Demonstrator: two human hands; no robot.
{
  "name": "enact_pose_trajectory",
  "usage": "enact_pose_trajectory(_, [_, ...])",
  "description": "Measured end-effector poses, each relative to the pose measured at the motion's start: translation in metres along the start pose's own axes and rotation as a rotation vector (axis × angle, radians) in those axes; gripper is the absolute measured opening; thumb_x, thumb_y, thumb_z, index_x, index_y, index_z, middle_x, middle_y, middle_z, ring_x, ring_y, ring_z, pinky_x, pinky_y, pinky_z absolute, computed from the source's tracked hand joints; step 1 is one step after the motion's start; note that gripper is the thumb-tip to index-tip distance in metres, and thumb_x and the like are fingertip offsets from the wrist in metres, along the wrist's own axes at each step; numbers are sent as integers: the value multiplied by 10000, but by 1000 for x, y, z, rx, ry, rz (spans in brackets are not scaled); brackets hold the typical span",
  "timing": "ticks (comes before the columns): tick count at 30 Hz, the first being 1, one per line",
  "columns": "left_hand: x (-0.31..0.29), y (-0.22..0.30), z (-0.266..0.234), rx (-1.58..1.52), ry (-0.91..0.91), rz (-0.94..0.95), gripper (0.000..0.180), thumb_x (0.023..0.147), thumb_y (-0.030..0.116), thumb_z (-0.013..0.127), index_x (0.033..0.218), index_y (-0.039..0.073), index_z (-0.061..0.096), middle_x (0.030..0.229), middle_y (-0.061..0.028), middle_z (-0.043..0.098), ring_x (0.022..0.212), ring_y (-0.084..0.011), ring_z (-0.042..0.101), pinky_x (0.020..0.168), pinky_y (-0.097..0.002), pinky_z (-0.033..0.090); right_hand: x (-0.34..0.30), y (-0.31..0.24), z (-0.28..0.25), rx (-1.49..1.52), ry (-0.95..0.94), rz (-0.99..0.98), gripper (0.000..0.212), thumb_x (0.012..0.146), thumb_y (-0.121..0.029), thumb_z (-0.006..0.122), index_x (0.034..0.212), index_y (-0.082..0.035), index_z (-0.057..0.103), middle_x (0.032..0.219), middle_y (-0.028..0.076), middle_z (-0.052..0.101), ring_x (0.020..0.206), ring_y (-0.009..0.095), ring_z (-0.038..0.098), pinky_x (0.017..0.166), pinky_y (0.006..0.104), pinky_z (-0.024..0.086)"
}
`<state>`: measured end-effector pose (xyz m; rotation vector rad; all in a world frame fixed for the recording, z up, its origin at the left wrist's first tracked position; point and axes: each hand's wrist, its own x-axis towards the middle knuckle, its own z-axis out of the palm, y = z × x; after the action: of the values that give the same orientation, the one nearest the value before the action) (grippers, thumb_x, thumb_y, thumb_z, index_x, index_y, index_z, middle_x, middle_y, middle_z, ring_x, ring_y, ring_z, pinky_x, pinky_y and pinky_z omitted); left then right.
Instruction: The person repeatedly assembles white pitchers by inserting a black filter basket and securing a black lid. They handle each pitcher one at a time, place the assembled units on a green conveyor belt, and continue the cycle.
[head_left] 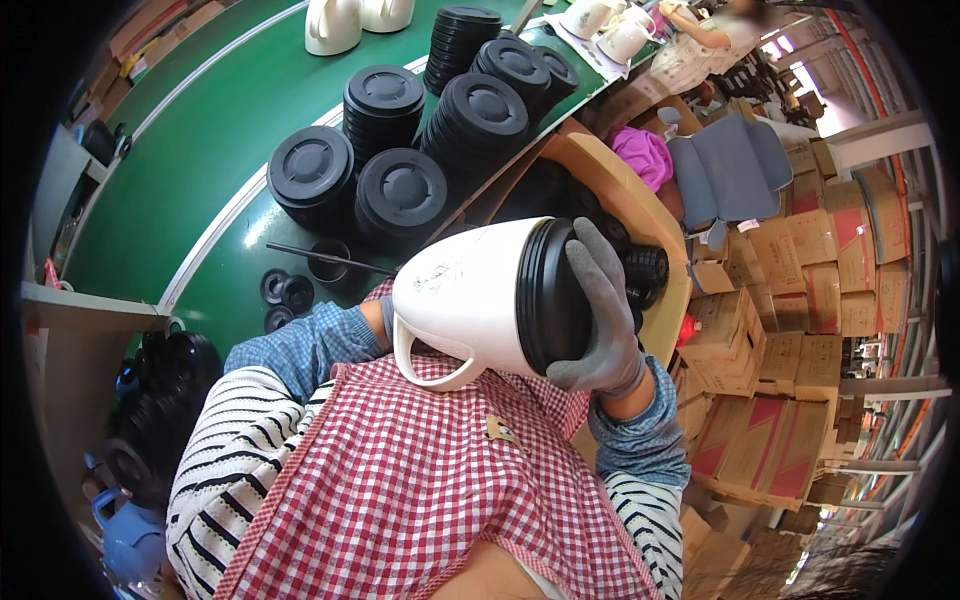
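Note:
A white jug [470, 285] with a loop handle is held sideways in front of my apron, its handle toward me. At the jug's right end is a black ribbed round base [548, 300]. My right hand [610, 325], in a grey glove, is closed round that base, fingers over the top and thumb below. My left hand [384, 318] is behind the jug's left end; only a little of its grey glove shows and its fingers are hidden. Beyond the jug, several stacks of black round bases [402, 188] stand on the table.
The green table [215, 265] carries small black rings [296, 292], a thin dark rod [325, 257] and white jugs [333, 25] at the far side. To the right are a carton [660, 310] holding black parts, a grey chair [728, 165], stacked cartons [770, 440] and another person [712, 45].

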<state>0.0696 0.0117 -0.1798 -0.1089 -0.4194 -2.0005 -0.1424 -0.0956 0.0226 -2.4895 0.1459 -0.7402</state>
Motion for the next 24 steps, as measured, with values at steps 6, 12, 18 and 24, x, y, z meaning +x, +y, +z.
enact_pose_trajectory(6, [3, -1, -3, 1, -6, 24, 512, 1048, 262, 592, 1498, 39, 493, 1457, -155, 588, 1323, -251, 586, 1110, -429, 480, 0, 4, -5, -96, -70, -64, 1154, 687, -799, 757, 1497, -13, 512, 1619, 265, 345, 1489, 472, 327, 1203, 577, 266])
enact_pose_trajectory(12, [-13, 20, -25, 103, 177, 230, 515, 1053, 268, 587, 1505, 42, 486, 1459, -153, 587, 1322, -249, 587, 1107, -424, 483, -16, 16, 5, 58, 8, 57, 1156, 772, -767, 718, 1575, -12, 369, 1649, 263, 270, 1514, 442, 293, 1217, 525, 273])
enact_pose_trajectory(18, [-20, 69, 2, 966, 475, 404, 511, 1043, 367, 614, 1414, 17, 582, 1304, -134, 684, 1163, -244, 666, 1003, -355, 541, -22, 7, 25, 551, 86, 600, 1154, 890, -800, 528, 1624, 11, 159, 1665, 258, 193, 1528, 367, 278, 1224, 462, 288])
enact_pose_trajectory(24, [-6, 41, -25, 63, 247, 146, 657, 1075, 518, 444, 1529, 43, 454, 1456, -186, 580, 1261, -280, 635, 1047, -388, 532, -28, 28, 5, -22, -6, -143, 1328, 734, -903, 596, 1638, -26, 176, 1683, 295, 123, 1553, 483, 154, 1224, 576, 228])
